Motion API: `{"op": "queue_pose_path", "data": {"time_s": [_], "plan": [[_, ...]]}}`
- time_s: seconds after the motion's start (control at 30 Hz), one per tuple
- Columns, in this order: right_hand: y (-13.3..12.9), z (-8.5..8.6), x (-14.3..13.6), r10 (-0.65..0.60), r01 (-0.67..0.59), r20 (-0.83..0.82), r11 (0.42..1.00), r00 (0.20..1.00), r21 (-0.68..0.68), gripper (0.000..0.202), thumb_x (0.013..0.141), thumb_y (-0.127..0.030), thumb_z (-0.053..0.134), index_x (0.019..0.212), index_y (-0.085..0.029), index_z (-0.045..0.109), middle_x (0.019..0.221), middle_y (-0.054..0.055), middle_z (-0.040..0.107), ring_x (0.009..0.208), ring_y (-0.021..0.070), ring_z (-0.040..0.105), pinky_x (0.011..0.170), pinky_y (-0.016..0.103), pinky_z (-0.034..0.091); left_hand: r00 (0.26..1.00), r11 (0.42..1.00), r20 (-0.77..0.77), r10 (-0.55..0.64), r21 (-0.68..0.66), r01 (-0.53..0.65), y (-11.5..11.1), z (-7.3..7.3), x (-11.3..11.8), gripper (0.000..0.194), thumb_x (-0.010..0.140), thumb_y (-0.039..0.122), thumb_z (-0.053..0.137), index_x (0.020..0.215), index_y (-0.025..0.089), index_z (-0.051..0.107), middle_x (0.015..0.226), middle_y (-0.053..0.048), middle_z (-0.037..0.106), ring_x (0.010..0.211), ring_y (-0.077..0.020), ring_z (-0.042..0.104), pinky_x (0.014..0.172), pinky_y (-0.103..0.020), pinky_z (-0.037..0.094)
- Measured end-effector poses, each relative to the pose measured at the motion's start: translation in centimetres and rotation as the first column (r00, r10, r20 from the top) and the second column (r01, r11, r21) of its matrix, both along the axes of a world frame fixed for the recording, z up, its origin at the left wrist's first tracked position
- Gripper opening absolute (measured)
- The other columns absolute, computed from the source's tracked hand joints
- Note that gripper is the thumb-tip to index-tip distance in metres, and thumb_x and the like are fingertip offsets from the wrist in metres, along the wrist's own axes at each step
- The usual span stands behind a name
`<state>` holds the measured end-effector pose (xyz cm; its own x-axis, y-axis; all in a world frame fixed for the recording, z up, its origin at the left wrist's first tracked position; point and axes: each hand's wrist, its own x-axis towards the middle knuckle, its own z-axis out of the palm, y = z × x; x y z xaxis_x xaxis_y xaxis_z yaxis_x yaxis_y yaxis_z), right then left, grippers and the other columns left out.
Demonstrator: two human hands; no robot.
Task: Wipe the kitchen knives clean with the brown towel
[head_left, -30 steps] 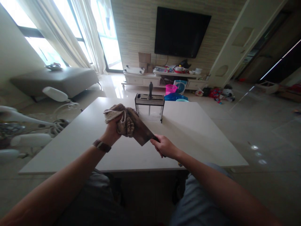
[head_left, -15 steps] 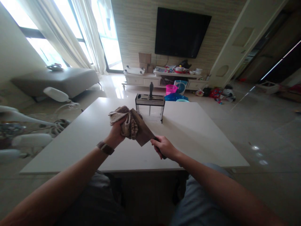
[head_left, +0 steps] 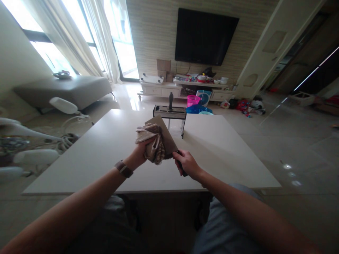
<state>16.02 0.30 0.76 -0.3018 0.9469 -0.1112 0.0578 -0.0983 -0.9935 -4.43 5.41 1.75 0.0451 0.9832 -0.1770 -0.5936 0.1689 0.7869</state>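
Observation:
My right hand is closed round the dark handle of a cleaver, whose broad blade points up and to the left above the table. A bunched beige and brown cloth is gripped in my left hand and lies against the left side of the blade. The cloth hides part of the blade and some of my left fingers. Just behind the blade stands a clear-sided knife block with a slotted dark top, and one black-handled knife sticks up out of it.
The white table spreads under my hands, its front edge close to my legs. Beyond it are a pink basket, a low TV cabinet with clutter on top, and a wall-mounted television. White chairs stand at the left.
My left hand has moved the cloth right and slightly down along the blade, toward the handle. The cleaver has turned a little, and its upper corner now shows above the cloth.

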Motion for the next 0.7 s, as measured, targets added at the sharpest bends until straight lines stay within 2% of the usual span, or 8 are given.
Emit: {"op": "queue_pose_path", "data": {"time_s": [0.1,0.23,0.33,0.5,0.6,0.7], "plan": [[0.1,-0.2,0.1,-0.022,0.022,-0.005,1.000,1.000,0.019,0.037,0.089,-0.055,0.059,0.076,-0.022,0.049,0.048,-0.010,0.050,0.028,0.0085,0.043,0.026,0.020,0.032,0.997,0.997,-0.055,-0.056,-0.065,0.052,-0.7,-0.8,0.9,0.039,0.074,0.014,0.085,0.110,0.015,0.071,0.103,-0.008,0.080,0.086,-0.0225,0.078,0.081,-0.033,0.066],[0.2,-0.1,0.3,-0.054,0.055,-0.013,0.998,0.998,0.029,0.036,0.089,-0.055,0.059,0.075,-0.023,0.049,0.047,-0.010,0.049,0.028,0.0091,0.043,0.026,0.021,0.031,0.991,0.994,-0.107,-0.084,-0.081,0.075,-1.4,-1.5,1.8,0.035,0.069,0.012,0.088,0.100,0.013,0.074,0.101,-0.010,0.081,0.080,-0.0220,0.078,0.077,-0.031,0.066],[0.2,0.1,0.3,-0.057,0.058,-0.009,0.998,0.998,0.020,0.037,0.088,-0.056,0.059,0.075,-0.023,0.048,0.048,-0.009,0.050,0.028,0.0095,0.044,0.026,0.021,0.032,0.982,0.992,-0.153,-0.112,-0.069,0.103,-1.5,-1.1,1.6,0.038,0.063,0.009,0.090,0.098,0.012,0.075,0.100,-0.012,0.081,0.080,-0.0237,0.078,0.075,-0.031,0.066],[0.1,0.7,0.3,-0.051,0.051,-0.008,0.998,0.999,0.042,0.036,0.087,-0.056,0.060,0.078,-0.023,0.049,0.049,-0.010,0.049,0.028,0.0090,0.043,0.026,0.021,0.033,0.969,0.993,-0.224,-0.107,0.023,0.115,-1.2,0.0,0.3,0.067,0.056,0.004,0.094,0.119,0.018,0.075,0.106,-0.011,0.081,0.091,-0.0288,0.078,0.080,-0.036,0.066],[0.1,0.9,0.4,-0.046,0.047,-0.015,0.997,0.999,0.054,0.036,0.088,-0.056,0.060,0.080,-0.022,0.050,0.049,-0.010,0.049,0.029,0.0088,0.043,0.027,0.020,0.032,0.961,0.989,-0.257,-0.106,0.070,0.128,-0.9,0.2,-0.5,0.063,0.056,0.001,0.093,0.114,0.019,0.077,0.106,-0.010,0.081,0.096,-0.0320,0.078,0.085,-0.040,0.066],[0.1,0.9,0.4,-0.051,0.053,-0.027,0.997,0.998,0.057,0.036,0.089,-0.056,0.060,0.079,-0.023,0.050,0.049,-0.010,0.050,0.029,0.0087,0.043,0.027,0.020,0.032,0.947,0.991,-0.305,-0.097,0.055,0.119,-0.9,0.0,-0.7,0.062,0.056,0.002,0.093,0.113,0.020,0.077,0.104,-0.010,0.081,0.096,-0.0322,0.078,0.086,-0.042,0.066]]}}
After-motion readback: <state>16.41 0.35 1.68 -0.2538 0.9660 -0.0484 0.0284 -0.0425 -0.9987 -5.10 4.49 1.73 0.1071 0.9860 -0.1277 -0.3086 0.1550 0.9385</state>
